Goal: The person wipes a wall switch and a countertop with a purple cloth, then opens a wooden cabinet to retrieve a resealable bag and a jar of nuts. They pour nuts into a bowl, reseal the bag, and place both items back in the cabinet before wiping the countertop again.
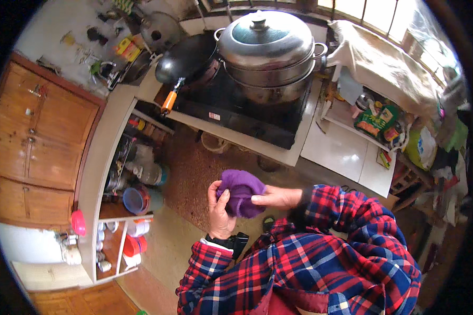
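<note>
A bunched purple cloth (pixel 241 193) is held between my two hands, in front of my body and above the floor. My left hand (pixel 221 210) grips its left side, with the thumb on top. From the right, my right hand (pixel 278 196) pinches it, its thumb on the cloth and its other fingers hidden underneath. Beyond the hands stands a large steel steamer pot (pixel 266 71) with a domed lid (pixel 266 37), on a black gas stove (pixel 236 118). Left of that pot sits a black wok (pixel 191 57) with an orange handle (pixel 169 101).
A white counter (pixel 335 145) carries a shelf (pixel 352 126) of packets at the right. On the left, open shelving below the counter holds a blue-rimmed bucket (pixel 136 200), red bowls (pixel 134 245) and white dishes. A wooden cabinet (pixel 43 145) stands farther left. The wok handle juts past the stove's front edge.
</note>
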Demonstrator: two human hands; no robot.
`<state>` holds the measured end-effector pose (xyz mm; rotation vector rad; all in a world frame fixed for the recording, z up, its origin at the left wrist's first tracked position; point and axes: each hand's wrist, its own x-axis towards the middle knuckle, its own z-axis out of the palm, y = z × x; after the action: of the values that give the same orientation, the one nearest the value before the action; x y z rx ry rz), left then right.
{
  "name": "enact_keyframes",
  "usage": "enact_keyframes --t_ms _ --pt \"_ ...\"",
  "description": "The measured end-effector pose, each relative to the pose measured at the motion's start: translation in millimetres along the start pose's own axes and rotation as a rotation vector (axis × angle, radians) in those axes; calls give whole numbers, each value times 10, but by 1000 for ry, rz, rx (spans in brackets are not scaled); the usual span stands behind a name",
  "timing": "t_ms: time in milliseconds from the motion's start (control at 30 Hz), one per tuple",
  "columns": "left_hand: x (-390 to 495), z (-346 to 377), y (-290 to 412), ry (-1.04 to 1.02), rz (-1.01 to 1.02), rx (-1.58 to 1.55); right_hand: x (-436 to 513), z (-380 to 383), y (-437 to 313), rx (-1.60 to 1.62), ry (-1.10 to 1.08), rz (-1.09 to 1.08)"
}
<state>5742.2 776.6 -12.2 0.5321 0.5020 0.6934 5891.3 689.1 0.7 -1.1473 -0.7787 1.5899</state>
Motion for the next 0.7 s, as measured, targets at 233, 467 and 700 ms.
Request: enact_keyframes --t_ms 233,467,700 --pt "-297 -428 272 -3 -34 103 540 694 121 -57 190 14" --pt "-474 -945 605 -86 -198 330 720 341 83 32 302 -5" --pt "-874 -2318 1193 313 -164 142 948 -320 -21 518 969 -74"
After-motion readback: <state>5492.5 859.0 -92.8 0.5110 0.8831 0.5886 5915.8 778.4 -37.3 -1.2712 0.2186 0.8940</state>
